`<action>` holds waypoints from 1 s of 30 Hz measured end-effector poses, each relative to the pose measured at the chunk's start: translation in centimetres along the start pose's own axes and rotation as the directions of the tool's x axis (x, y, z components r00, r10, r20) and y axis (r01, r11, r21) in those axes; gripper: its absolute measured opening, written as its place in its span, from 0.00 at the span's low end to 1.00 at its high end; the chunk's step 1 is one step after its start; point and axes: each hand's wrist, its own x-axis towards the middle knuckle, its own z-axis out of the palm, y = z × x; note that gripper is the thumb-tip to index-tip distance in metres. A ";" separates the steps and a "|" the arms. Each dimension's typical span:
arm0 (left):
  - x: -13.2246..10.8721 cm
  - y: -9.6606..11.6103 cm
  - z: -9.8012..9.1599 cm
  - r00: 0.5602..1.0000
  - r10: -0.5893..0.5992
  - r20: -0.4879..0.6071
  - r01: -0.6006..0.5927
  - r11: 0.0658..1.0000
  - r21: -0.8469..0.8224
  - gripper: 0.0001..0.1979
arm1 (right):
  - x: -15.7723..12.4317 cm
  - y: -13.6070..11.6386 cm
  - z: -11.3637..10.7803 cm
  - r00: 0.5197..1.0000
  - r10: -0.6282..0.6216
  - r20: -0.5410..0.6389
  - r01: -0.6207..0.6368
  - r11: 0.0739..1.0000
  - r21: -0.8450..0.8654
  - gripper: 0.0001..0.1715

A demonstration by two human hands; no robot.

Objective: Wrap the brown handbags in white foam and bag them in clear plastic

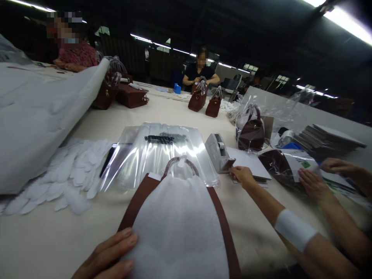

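Observation:
In front of me is a brown handbag (223, 228) with a white sheet (180, 221) over its face and a wrapped top handle (181, 162). My left hand (112, 254) lies against the bag's left side, fingers stretched out and their tips on the sheet. Reaching forward from the lower right, my right hand (243, 175) has its fingertips pinched together at the front edge of a grey tape dispenser (217, 153). Whatever is between those fingertips is too small to make out. Clear plastic bags (162, 155) lie flat just beyond the handbag.
White cut-out pieces (66, 182) and a large white sheet roll (43, 116) occupy the left. A co-worker's hands (315, 186) handle a plastic-wrapped bag (276, 166) at right. Cards (250, 164) lie beside the dispenser. More brown handbags (198, 99) and two people are farther back.

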 end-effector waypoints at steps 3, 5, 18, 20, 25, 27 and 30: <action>1.7 1.5 -1.3 0.997 0.016 0.079 -0.004 0.990 -0.142 0.22 | -3.6 -1.8 -1.2 0.995 -0.097 -0.034 0.100 0.990 0.104 0.13; 2.3 1.9 -1.4 0.996 0.046 0.083 -0.026 0.975 -0.219 0.20 | -7.9 -3.4 -2.2 0.985 -0.167 0.033 0.158 0.969 0.188 0.13; 1.5 2.1 -0.7 0.999 0.042 -0.010 -0.043 0.945 -0.326 0.41 | -33.1 -3.4 9.8 0.666 -0.010 0.746 -0.318 0.901 0.296 0.32; 1.4 2.0 -0.7 0.999 0.036 0.005 -0.032 0.939 -0.342 0.40 | -33.1 -2.7 10.3 0.690 -0.002 0.724 -0.307 0.905 0.295 0.34; 1.4 2.0 -1.0 1.000 0.012 0.022 -0.004 0.944 -0.331 0.36 | -33.7 -0.9 10.6 0.729 0.027 0.684 -0.276 0.926 0.258 0.35; 1.4 2.0 -1.1 0.999 0.021 0.030 -0.010 0.947 -0.321 0.34 | -33.8 -0.1 10.9 0.741 0.046 0.670 -0.279 0.929 0.245 0.35; 1.6 1.9 -1.2 0.998 0.065 0.026 -0.053 0.946 -0.321 0.31 | -34.0 0.6 11.1 0.761 0.075 0.644 -0.308 0.915 0.259 0.34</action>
